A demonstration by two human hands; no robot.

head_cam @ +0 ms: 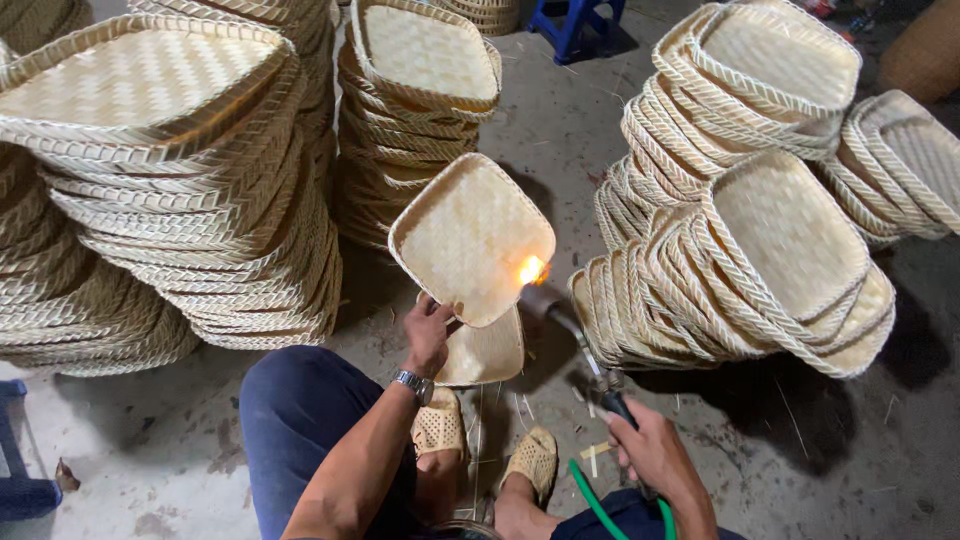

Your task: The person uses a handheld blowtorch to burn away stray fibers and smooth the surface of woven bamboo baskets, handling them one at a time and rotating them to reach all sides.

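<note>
The left hand (428, 335) grips a woven bamboo tray (472, 238); the right hand (648, 447) clasps a gas torch (570, 325), flame singeing its edge. Stacked trays (180, 200) nearby are perhaps done.

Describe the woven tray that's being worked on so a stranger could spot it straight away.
Between the tall stacks of woven trays on the left and the toppled rows on the right, look at the middle of the concrete floor. There the left hand tilts up one woven tray. It alone is off the stacks, with the flame of the right hand's torch at its rim.
</note>
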